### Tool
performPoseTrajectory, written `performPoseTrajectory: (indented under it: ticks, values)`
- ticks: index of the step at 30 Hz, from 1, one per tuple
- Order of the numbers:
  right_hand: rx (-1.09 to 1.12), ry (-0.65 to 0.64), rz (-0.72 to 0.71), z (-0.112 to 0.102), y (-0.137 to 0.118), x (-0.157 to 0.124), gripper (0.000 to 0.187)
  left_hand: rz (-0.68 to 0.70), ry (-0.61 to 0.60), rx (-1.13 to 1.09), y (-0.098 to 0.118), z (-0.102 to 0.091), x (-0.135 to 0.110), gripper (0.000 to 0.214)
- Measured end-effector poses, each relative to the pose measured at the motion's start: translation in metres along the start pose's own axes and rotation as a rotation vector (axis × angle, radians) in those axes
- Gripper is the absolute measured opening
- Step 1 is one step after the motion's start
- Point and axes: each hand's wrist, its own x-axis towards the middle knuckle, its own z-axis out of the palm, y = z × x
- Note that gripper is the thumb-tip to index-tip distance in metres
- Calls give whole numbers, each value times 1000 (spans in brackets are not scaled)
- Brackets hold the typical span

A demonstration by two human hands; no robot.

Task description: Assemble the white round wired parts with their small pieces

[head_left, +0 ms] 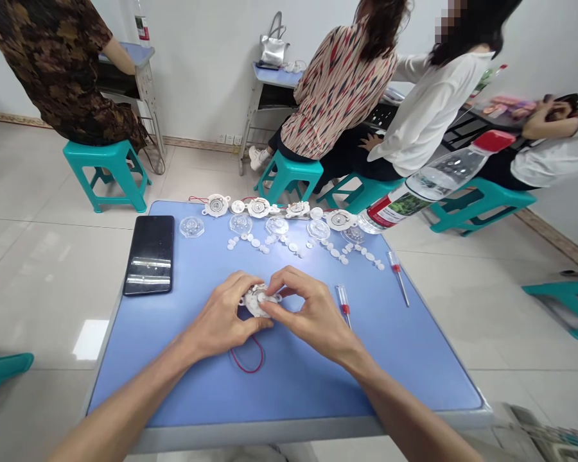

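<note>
My left hand grips a white plastic round housing with small ear tabs, held just above the blue table. My right hand is closed over the same housing, thumb and fingers pinching a small white round plastic piece at its top; the fingers partly hide it. Below the left hand a red cord loop lies on the table. To the right of my right hand is a screwdriver with a clear and red handle.
Along the far edge lie several similar white housings, clear covers and small white gears. A phone lies left, a second screwdriver right. A water bottle stands at the far right corner. People sit beyond on green stools.
</note>
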Motion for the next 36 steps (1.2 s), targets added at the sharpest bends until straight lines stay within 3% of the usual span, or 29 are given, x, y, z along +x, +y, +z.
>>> performPoseTrajectory:
  ticks: [4, 9, 27, 32, 36]
  values:
    - [51, -33, 15, -3, -1, 2, 13, 12, 4, 6, 0, 0, 0, 46]
    - [97, -40, 26, -6, -2, 2, 4, 0, 2, 1, 3, -1, -1, 45]
    - [-83, -23, -114, -9, -3, 2, 12, 57, -9, 25, 1, -2, 0, 48]
    - [-80, -1, -104, -7, -4, 1, 8, 45, -13, 39, 0, -1, 0, 48]
    - [40, -37, -14, -10, -6, 2, 6, 18, -13, 21, 3, -3, 1, 47]
